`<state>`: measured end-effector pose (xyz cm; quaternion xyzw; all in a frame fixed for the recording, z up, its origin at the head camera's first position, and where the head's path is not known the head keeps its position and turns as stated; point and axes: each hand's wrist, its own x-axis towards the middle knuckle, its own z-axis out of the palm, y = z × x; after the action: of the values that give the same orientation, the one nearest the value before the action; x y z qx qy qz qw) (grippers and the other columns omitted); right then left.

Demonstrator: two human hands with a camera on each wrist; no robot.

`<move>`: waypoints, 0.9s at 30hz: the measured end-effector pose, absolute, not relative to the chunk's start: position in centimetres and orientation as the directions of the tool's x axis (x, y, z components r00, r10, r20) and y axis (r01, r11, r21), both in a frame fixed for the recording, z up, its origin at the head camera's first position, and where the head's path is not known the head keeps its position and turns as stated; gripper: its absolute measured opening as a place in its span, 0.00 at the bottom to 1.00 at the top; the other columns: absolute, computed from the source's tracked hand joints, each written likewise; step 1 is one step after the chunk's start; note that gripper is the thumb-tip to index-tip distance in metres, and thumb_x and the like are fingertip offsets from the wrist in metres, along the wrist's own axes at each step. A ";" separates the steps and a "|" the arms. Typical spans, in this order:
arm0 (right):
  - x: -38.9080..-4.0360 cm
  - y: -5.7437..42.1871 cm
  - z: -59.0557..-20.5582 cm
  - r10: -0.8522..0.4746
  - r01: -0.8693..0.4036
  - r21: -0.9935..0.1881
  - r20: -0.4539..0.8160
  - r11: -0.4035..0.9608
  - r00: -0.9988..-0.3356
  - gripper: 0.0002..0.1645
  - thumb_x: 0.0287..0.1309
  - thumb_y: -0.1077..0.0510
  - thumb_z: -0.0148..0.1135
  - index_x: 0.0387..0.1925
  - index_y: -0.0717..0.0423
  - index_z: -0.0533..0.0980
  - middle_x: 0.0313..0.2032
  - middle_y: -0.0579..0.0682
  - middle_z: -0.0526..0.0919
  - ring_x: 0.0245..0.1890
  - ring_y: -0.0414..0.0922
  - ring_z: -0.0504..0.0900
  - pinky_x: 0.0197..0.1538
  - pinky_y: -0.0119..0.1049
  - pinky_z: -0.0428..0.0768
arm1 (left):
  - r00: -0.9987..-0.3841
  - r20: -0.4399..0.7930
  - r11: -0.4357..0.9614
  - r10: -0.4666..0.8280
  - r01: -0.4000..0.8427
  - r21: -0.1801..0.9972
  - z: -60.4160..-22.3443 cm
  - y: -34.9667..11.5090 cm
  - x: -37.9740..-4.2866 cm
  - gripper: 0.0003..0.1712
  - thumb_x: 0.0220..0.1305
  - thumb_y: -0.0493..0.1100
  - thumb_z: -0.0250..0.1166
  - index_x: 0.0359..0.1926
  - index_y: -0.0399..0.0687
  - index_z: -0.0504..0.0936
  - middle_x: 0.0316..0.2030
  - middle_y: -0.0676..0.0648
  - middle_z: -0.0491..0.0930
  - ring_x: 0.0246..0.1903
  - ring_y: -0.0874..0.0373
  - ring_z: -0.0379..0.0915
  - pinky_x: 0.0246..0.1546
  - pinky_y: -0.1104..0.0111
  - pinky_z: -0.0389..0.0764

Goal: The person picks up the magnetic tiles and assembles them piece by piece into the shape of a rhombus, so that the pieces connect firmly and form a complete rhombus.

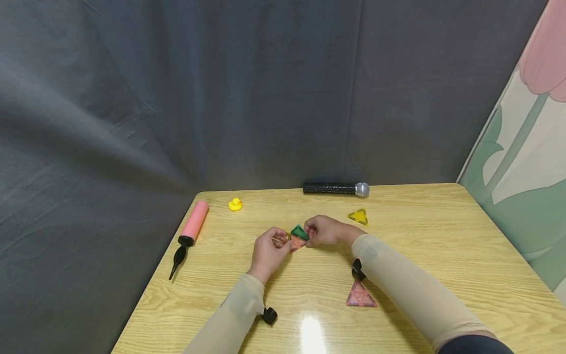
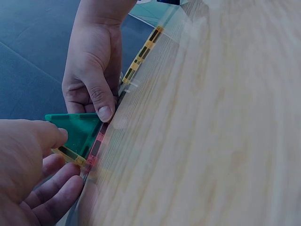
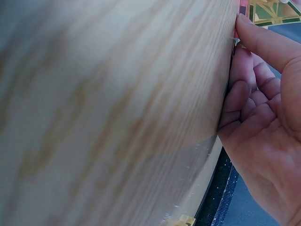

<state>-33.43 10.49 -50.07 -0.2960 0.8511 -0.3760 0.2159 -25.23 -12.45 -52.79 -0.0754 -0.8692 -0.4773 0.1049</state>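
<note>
In the head view, both hands meet over a small group of triangular magnetic tiles. A pink tile [image 1: 297, 243] lies flat on the table. Above it, a green tile [image 2: 77, 134] stands tilted along its edge. My left hand [image 1: 268, 253] pinches a yellow tile [image 2: 71, 155] at the left of the pink one, its thumb near the green tile. From the right, my right hand [image 1: 325, 230] holds the pink tile's corner between thumb and curled fingers, close to the green tile's corner. In the right wrist view, the thumb touches the pink edge [image 3: 242, 9].
Another yellow tile [image 1: 359, 217] lies behind my right hand, and a pink tile [image 1: 361, 295] lies under my right forearm. A black microphone [image 1: 331, 189] rests along the back edge. At the left are a yellow rubber duck [image 1: 235, 204] and a pink hand pump [image 1: 194, 221].
</note>
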 end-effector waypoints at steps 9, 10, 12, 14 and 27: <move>-33.6 10.5 -50.2 -0.674 -0.355 -0.770 -0.129 0.531 -0.727 0.10 0.58 0.63 0.78 0.37 0.57 0.81 0.27 0.47 0.79 0.27 0.41 0.74 0.33 0.35 0.74 | -0.971 0.234 0.556 0.037 0.215 0.803 -52.7 -12.4 -25.1 0.10 0.64 0.44 0.77 0.44 0.54 0.87 0.34 0.58 0.84 0.30 0.65 0.81 0.32 0.69 0.84; -33.6 10.5 -50.2 -0.674 -0.355 -0.770 -0.128 0.529 -0.727 0.10 0.58 0.63 0.78 0.37 0.57 0.81 0.27 0.47 0.79 0.27 0.41 0.74 0.33 0.35 0.74 | -0.971 0.235 0.557 0.037 0.215 0.802 -52.7 -12.4 -25.1 0.10 0.64 0.44 0.77 0.44 0.54 0.87 0.34 0.58 0.84 0.30 0.65 0.81 0.32 0.69 0.85; -33.7 10.5 -50.3 -0.674 -0.357 -0.770 -0.125 0.528 -0.728 0.10 0.58 0.63 0.78 0.37 0.57 0.81 0.27 0.47 0.79 0.27 0.41 0.75 0.32 0.35 0.75 | -0.970 0.238 0.558 0.042 0.220 0.800 -52.7 -12.4 -25.1 0.10 0.64 0.45 0.77 0.44 0.55 0.86 0.34 0.58 0.84 0.30 0.65 0.82 0.32 0.69 0.85; -33.6 10.5 -50.2 -0.675 -0.356 -0.771 -0.125 0.527 -0.727 0.10 0.58 0.63 0.78 0.37 0.57 0.81 0.27 0.47 0.80 0.27 0.41 0.75 0.33 0.35 0.75 | -0.969 0.242 0.558 0.046 0.226 0.799 -52.8 -12.4 -25.1 0.11 0.64 0.47 0.78 0.44 0.55 0.86 0.35 0.58 0.84 0.31 0.66 0.82 0.33 0.69 0.85; -33.5 10.5 -50.0 -0.677 -0.339 -0.784 -0.136 0.520 -0.723 0.09 0.59 0.65 0.77 0.37 0.57 0.82 0.27 0.48 0.80 0.27 0.41 0.74 0.32 0.35 0.75 | -0.970 0.228 0.566 0.085 0.235 0.790 -53.0 -12.6 -25.4 0.19 0.63 0.52 0.78 0.52 0.54 0.86 0.49 0.49 0.82 0.31 0.66 0.81 0.32 0.69 0.84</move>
<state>-33.49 10.53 -50.03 -0.3009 0.8441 -0.3864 0.2185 -25.43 -12.61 -52.97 -0.0910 -0.8811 -0.4568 0.0821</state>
